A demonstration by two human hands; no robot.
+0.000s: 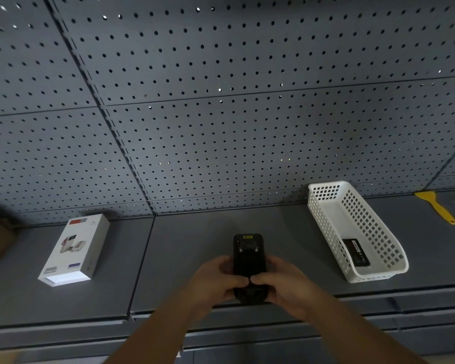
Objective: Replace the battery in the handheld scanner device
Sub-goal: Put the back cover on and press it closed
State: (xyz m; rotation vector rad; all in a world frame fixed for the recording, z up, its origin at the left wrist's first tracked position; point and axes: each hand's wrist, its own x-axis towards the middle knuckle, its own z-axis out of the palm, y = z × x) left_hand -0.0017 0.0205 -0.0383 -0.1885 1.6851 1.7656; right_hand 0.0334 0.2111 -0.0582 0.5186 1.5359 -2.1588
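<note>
Gripping the black handheld scanner at lower centre, back side up, the left hand and right hand wrap its sides, fingers curled closed and thumbs meeting on the rear panel. Judging by this, the battery cover is being worked; next comes sliding it off. A battery lies in the white basket, lower right.

Black scanner gripped between left hand and right hand, thumbs meeting mid-back; white basket right of grip.
</note>
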